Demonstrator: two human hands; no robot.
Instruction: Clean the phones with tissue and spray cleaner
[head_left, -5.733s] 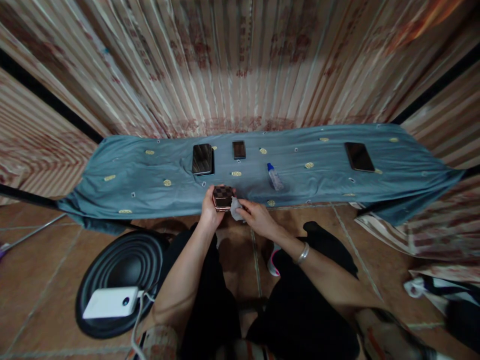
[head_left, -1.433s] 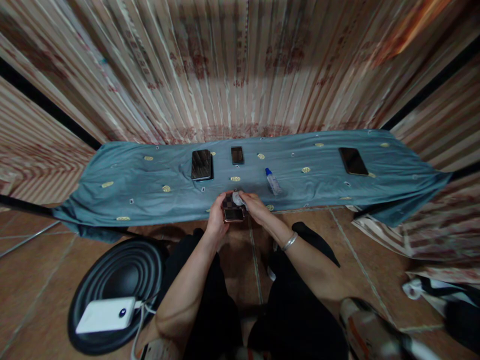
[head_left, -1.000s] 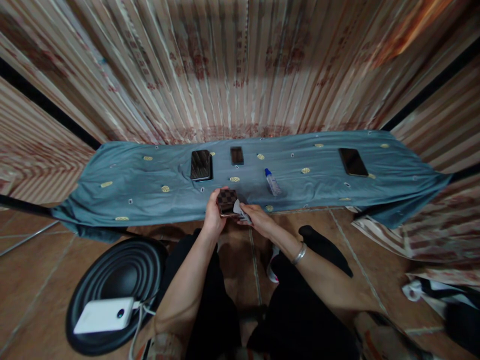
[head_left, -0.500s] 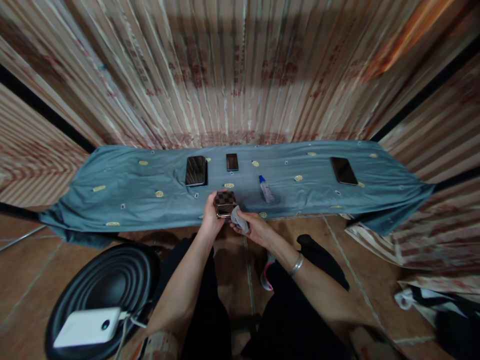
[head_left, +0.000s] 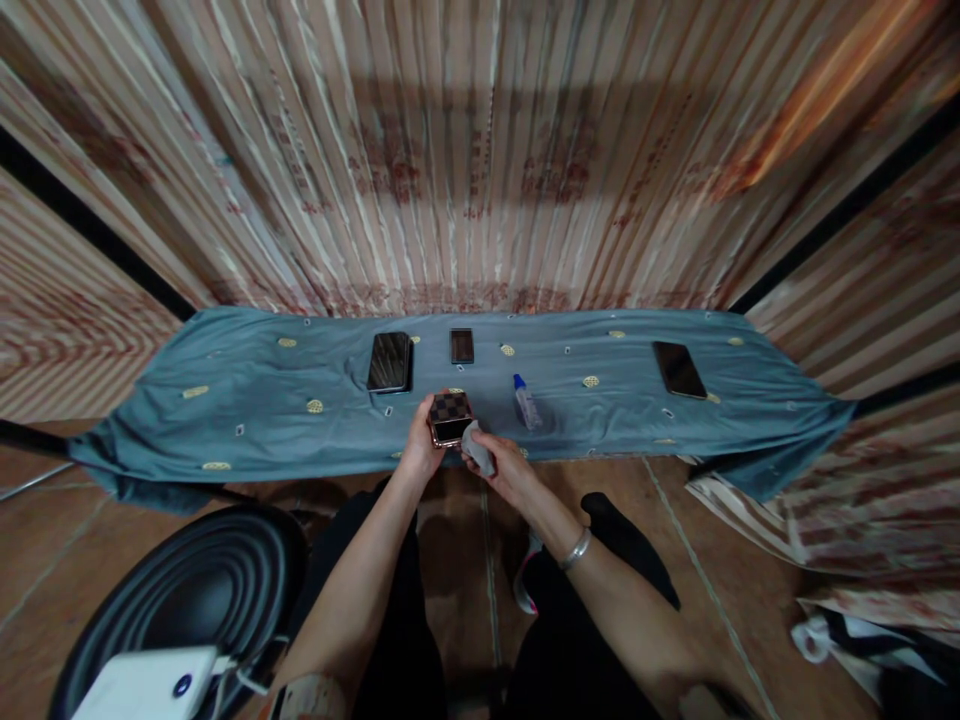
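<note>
Gripping the checkered phone, the left hand holds steady as before, while the right hand, pinching a grey cloth, has slid to its lower edge.

Left hand grips a little checkered phone while the right hand presses a grey cloth against its edge, just over the blue cloth with three phones and a small bottle lying on it.
</note>
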